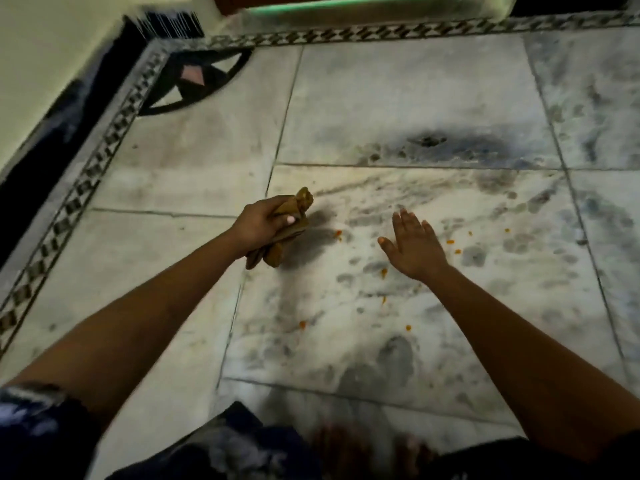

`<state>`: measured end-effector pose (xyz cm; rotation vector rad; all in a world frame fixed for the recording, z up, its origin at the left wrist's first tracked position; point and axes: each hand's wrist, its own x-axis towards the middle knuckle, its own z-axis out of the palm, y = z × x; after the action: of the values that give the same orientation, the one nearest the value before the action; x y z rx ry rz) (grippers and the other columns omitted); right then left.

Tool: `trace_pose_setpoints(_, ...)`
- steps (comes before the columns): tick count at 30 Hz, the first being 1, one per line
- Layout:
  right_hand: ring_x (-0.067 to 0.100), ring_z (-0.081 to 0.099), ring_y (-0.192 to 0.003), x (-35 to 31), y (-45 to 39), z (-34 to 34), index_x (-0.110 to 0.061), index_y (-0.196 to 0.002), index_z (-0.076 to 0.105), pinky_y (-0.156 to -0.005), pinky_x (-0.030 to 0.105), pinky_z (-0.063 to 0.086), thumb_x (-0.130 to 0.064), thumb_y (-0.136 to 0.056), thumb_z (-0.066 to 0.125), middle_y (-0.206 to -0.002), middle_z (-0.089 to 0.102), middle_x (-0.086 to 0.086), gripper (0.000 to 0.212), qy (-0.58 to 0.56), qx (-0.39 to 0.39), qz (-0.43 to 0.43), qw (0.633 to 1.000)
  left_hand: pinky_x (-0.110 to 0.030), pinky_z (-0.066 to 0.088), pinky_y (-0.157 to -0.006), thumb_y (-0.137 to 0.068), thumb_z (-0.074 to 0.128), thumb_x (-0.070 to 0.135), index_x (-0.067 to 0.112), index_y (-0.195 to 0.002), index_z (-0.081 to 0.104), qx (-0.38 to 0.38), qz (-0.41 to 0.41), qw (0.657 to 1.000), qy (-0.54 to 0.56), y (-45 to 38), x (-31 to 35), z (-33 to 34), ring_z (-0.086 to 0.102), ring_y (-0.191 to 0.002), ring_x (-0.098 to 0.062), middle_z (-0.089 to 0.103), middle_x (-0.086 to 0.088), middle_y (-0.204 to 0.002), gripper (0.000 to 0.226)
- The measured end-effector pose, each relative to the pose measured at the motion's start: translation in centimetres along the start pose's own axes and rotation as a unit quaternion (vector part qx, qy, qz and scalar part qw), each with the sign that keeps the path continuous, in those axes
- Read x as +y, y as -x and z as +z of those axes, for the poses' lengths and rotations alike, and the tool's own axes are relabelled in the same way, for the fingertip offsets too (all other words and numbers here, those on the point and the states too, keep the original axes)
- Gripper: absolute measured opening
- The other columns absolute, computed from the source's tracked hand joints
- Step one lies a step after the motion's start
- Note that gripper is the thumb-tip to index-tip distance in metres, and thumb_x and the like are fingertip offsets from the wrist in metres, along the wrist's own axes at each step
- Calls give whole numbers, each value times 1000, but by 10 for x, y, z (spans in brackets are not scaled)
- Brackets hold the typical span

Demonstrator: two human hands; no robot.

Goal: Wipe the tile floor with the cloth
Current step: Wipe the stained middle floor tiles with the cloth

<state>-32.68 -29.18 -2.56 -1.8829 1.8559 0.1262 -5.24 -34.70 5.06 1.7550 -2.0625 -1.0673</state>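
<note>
Dark clothing (221, 445) is seen closest in. Higher up, the cloth (287, 233) is bunched in the left hand (259, 225), held off the tile floor (433, 98). Right hand (414, 245) is spread open, empty. Wiping looks barely started; cloth needs pressing onto the orange crumbs (450, 242).

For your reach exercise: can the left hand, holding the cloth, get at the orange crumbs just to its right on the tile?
Probably yes. The left hand grips the brown cloth just above the tile floor, and the nearest orange crumbs lie on bare tile with nothing between. The open right hand hovers farther right.
</note>
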Motion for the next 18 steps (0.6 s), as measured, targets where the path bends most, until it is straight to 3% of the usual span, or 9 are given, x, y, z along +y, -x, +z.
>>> trace_pose_setpoints(2, 20, -6, -146, 4, 1, 5, -8, -149, -2, -116, 35, -5, -47, -99, 21, -158, -9, 10, 68, 17, -9, 3, 1000, -21, 36, -91, -91, 58, 19, 20, -135, 50, 28, 18, 999, -11, 8, -13, 20, 54, -119, -25, 60, -7, -128, 45)
trace_pose_setpoints(4, 20, -5, -146, 11, 3, 9, -8, -150, -1, -116, 34, -5, -46, -99, 22, -158, -8, 10, 67, 35, 2, 10, 999, -24, 37, -92, -91, 55, 32, 21, -137, 46, 56, 23, 998, -30, 12, -27, 41, 53, -120, -28, 58, -9, -130, 49)
trace_pose_setpoints(5, 21, -5, -146, 16, 4, 13, -7, -149, -1, -116, 34, -5, -46, -99, 22, -158, -8, 10, 67, 38, 3, 19, 999, -32, 35, -100, -88, 48, 46, 25, -139, 44, 56, 18, 996, -64, 11, -34, 53, 48, -125, -28, 54, -7, -136, 56)
trace_pose_setpoints(7, 22, -5, -146, 23, 4, 20, -7, -149, -2, -116, 35, -5, -46, -99, 23, -158, -9, 11, 68, 39, 0, 33, 999, -51, 15, -112, -82, 31, 63, 36, -143, 32, 25, 8, 983, -182, 4, -44, 76, 27, -140, -28, 34, -1, -151, 67)
trace_pose_setpoints(10, 24, -7, -146, 27, 2, 31, -7, -149, -3, -116, 36, -4, -47, -99, 26, -157, -11, 12, 70, 29, 11, 30, 999, -58, -6, -111, -84, 25, 68, 45, -146, 11, 0, -21, 969, -246, -10, -48, 102, -3, -146, -29, 3, 4, -159, 68)
trace_pose_setpoints(14, 23, -8, -146, 35, 1, 40, -9, -149, -2, -116, 34, -5, -53, -96, 26, -158, -10, 10, 75, 10, 39, 11, 999, -59, -8, -112, -89, 28, 67, 45, -146, 3, 46, -58, 961, -267, -50, -37, 107, -9, -145, -30, -5, 3, -159, 67)
trace_pose_setpoints(18, 23, -5, -146, 41, 0, 47, -11, -149, 1, -115, 33, -4, -60, -84, 13, -158, -6, 10, 83, 6, 59, -4, 998, -61, -9, -110, -89, 28, 67, 44, -146, 3, 18, -47, 959, -279, -90, -8, 114, -10, -145, -32, -7, 0, -159, 67)
